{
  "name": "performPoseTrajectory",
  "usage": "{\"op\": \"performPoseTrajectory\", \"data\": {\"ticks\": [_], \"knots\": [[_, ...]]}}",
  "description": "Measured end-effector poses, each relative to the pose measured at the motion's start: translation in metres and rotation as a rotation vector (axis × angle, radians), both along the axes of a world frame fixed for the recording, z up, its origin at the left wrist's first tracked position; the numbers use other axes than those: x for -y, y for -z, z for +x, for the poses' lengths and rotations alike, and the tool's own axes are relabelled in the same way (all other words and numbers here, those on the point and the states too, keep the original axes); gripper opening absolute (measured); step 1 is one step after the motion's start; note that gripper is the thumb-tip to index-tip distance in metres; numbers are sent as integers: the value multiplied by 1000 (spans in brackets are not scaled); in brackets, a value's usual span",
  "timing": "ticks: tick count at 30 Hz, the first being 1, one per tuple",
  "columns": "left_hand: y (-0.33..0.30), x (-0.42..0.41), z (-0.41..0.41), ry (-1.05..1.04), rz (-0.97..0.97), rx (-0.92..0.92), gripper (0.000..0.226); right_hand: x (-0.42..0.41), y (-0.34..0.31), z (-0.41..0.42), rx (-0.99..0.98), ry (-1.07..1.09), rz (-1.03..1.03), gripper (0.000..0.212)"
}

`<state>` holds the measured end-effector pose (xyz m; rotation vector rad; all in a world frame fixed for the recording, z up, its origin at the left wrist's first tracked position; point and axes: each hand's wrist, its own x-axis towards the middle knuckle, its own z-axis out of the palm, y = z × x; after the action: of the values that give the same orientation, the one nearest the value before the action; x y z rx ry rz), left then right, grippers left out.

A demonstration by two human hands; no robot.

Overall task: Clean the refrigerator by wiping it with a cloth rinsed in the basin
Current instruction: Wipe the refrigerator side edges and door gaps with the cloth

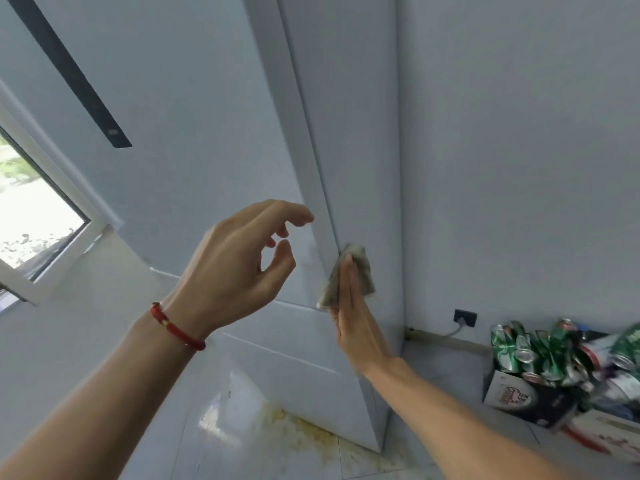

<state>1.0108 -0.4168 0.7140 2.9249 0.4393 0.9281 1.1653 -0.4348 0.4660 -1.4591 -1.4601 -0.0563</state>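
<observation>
At the far left a window (31, 209) shows bright daylight and blurred greenery. Right of it stands the white refrigerator (194, 140), with one dark vertical strip (72, 74) running down its front and two drawer fronts visible lower down.

The left hand (235, 268) floats in front of the refrigerator front, apart from it, fingers loosely curled with the thumb near the forefinger, and holding nothing. One red bracelet (176, 327) circles its wrist.

Below, on the pale floor (242, 445), a yellowish stain (311, 434) spreads along the refrigerator's base.

Further right, the right hand (356, 313) lies flat with straight fingers pressed together, pushing one folded grey-green cloth (360, 271) against the refrigerator's right side panel, just beside the front corner edge. The cloth's edges show above and on both sides of the fingers.

On the right wall sits one dark socket (465, 317) low down, with a grey cable leaving it.

At the near right a cardboard box (519, 400) stands on the floor, heaped with crushed green cans (540, 351); they are too many and too blurred to count. A second white box (606, 441) lies just near of it, contents unclear.
</observation>
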Motion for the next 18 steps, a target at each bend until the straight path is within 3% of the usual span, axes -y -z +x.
{"op": "performPoseTrajectory", "data": {"ticks": [4, 6, 9, 12, 15, 18], "knots": [[38, 2, -8, 2, -51, 176, 31, -16, -84, -5, 23, -2, 179, 71], [56, 4, -9, -19, -95, 284, 33, -23, -96, -7, 6, 42, 216, 67], [78, 5, -3, 27, -138, 290, 37, -20, -55, -20, -103, 77, 186, 68], [104, 10, 15, 59, -158, 184, 37, -9, 30, -31, -339, 50, 16, 71], [135, 13, 30, 22, -179, 33, 35, 4, 97, -38, -500, 82, -128, 59], [159, 11, 30, -39, -185, -89, 33, 14, 131, -43, -675, 112, -300, 57]]}}
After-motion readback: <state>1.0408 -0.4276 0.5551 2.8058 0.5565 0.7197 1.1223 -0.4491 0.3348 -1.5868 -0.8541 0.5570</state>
